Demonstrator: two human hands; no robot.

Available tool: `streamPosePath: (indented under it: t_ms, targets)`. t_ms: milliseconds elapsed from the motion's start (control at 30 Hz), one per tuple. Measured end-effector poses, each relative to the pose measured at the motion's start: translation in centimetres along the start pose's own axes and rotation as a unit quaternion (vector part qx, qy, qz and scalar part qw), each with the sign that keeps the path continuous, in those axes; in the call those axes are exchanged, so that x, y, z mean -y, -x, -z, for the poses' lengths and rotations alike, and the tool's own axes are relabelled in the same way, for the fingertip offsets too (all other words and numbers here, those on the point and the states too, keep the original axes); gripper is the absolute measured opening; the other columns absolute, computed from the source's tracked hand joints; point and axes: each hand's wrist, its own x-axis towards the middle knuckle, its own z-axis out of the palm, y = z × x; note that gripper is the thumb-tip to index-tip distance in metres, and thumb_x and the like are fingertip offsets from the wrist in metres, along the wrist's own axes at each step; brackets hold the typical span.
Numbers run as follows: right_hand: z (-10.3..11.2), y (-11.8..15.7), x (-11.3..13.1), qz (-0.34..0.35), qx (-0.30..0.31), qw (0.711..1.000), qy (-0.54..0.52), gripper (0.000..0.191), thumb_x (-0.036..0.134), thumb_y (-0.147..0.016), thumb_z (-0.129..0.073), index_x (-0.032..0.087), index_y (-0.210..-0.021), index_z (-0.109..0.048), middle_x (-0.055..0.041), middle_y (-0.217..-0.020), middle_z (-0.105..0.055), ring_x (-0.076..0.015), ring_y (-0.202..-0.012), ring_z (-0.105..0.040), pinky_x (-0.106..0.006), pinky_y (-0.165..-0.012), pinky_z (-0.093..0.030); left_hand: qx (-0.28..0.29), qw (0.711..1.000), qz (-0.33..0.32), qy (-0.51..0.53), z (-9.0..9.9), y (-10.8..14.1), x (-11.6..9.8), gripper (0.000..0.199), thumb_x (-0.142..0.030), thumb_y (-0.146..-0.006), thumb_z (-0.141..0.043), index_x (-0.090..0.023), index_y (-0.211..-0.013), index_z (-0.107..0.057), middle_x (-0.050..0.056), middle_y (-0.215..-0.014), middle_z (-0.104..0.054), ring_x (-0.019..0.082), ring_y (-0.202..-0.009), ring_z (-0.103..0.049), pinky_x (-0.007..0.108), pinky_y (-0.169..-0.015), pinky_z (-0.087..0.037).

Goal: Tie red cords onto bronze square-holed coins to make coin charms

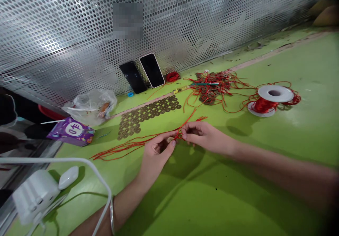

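Observation:
Between finger and thumb, my left hand (159,149) pinches a round brass-coloured coin (170,139) with red cord around it. My right hand (200,135) is closed on the red cord (179,135) just beside the coin, fingertips almost meeting those of the left. Below the rows of coins, a bundle of long red cords (122,147) stretches over the green table to the left. Flat holed coins (150,112) lie in neat rows beyond my hands. Farther right is a heap of coins tied with red cord (212,84).
A white spool of red cord (275,93) stands at the right. Two phones (152,70) lean against the perforated metal panel (87,27). At left are a clear plastic bag (91,103), a purple box (72,131), a white charger (35,195) and a white cable (102,181) crossing near my left wrist.

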Motion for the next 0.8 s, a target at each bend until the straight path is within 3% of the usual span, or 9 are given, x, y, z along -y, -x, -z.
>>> streamPosePath:
  t_ms: [100,200,467,633,800]
  targets:
    - [0.00,-0.04,-0.02,-0.016,-0.004,1.000,0.002,0.007,0.022,-0.081,-0.050,0.017,-0.078,-0.054,0.0016,-0.072,-0.053,-0.0094,-0.062,-0.048,-0.023,-0.059,-0.038,-0.018,1.000,0.001,0.003,-0.07,-0.03,-0.19,0.023,-0.025,-0.068,-0.069,-0.017,-0.091,-0.068,0.001,-0.077,-0.066,0.008,-0.052,-0.046,0.020,-0.046,-0.038]
    - [0.00,0.00,0.06,-0.026,0.005,1.000,0.016,0.007,0.022,-0.081,-0.049,0.017,-0.078,-0.053,0.0023,-0.070,-0.052,-0.0092,-0.060,-0.047,-0.022,-0.057,-0.037,-0.035,0.999,0.002,0.002,-0.14,-0.01,-0.29,0.018,-0.024,-0.067,-0.068,-0.018,-0.083,-0.062,-0.001,-0.072,-0.063,0.007,-0.051,-0.046,0.019,-0.046,-0.038]
    - [-0.09,0.19,0.13,-0.002,0.004,0.999,0.041,0.004,0.020,-0.082,-0.049,0.017,-0.081,-0.052,0.0021,-0.072,-0.054,-0.0098,-0.061,-0.049,-0.023,-0.058,-0.039,-0.018,1.000,-0.015,-0.011,-0.22,0.00,-0.08,0.012,-0.026,-0.073,-0.063,-0.017,-0.080,-0.058,-0.003,-0.066,-0.055,0.007,-0.050,-0.043,0.019,-0.046,-0.036]
    - [-0.24,0.31,0.36,0.023,0.004,0.999,0.041,0.008,0.023,-0.083,-0.052,0.017,-0.087,-0.056,-0.0020,-0.088,-0.063,-0.0130,-0.078,-0.057,-0.025,-0.072,-0.044,-0.010,0.999,-0.025,-0.021,-0.09,0.04,0.20,0.013,-0.027,-0.075,-0.063,-0.018,-0.082,-0.059,-0.003,-0.067,-0.056,0.007,-0.050,-0.043,0.019,-0.045,-0.036]
    - [-0.26,0.34,0.25,0.042,0.005,0.996,0.077,0.012,0.028,-0.084,-0.056,0.017,-0.083,-0.059,-0.0016,-0.081,-0.064,-0.0136,-0.074,-0.058,-0.025,-0.069,-0.044,0.011,0.999,-0.020,-0.030,-0.08,0.17,0.07,0.012,-0.027,-0.076,-0.062,-0.017,-0.082,-0.058,-0.003,-0.066,-0.054,0.007,-0.052,-0.042,0.018,-0.046,-0.035]
